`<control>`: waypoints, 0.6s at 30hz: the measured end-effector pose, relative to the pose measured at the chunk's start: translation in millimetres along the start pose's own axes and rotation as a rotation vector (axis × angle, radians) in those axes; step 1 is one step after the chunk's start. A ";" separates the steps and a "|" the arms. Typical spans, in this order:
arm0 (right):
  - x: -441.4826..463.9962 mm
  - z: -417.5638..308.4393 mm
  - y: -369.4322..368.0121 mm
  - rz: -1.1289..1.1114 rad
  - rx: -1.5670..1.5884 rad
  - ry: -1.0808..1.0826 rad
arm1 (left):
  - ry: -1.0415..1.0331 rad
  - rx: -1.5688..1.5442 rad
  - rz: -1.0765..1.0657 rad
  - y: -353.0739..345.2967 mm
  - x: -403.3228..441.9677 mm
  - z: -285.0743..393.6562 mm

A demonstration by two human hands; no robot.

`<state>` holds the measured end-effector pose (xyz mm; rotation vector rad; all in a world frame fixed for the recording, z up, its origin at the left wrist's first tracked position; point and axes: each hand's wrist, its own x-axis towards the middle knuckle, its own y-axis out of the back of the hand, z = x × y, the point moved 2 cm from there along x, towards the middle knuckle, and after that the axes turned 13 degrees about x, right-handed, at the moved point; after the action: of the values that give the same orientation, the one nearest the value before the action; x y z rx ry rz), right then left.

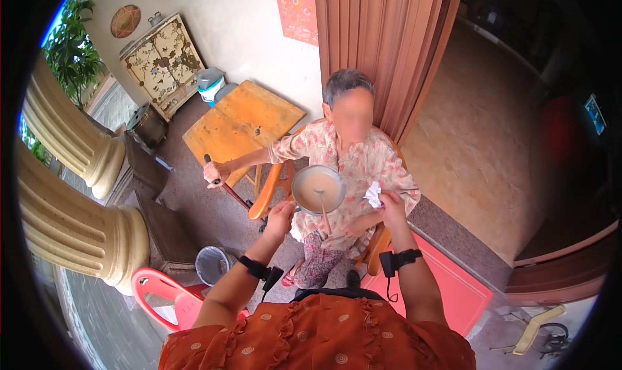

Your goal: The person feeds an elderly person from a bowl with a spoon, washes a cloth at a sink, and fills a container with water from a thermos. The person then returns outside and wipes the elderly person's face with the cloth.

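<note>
My left hand is closed at the near left edge of a round metal bowl and holds it up. Whether the fingers grip the rim or a short handle, I cannot tell. Pale, thick porridge fills much of the bowl, and a spoon rests in it with its handle over the near rim. My right hand pinches a crumpled white tissue to the right of the bowl. Facing me is a seated person in a floral shirt, just behind the bowl and tissue.
The seated person's hand grips a walking cane at the left. Beyond it stands a wooden table. A bin and a pink plastic chair are near my left arm. A red mat lies at the right by the doorway.
</note>
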<state>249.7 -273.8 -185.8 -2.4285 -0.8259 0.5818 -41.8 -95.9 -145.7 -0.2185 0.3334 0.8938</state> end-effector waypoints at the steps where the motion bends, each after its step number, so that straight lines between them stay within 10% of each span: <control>1: -9.7 5.4 11.5 0.043 0.005 -0.007 | 0.006 -0.021 -0.045 -6.7 3.6 -1.4; 18: -113.3 24.4 -79.4 -0.367 -0.764 0.320 | 0.036 0.120 -0.070 -43.3 32.8 -30.6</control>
<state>120.1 -285.1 -132.8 -2.7821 -1.4984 -0.3256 5.6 -108.3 -184.2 -0.1346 0.4093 0.7983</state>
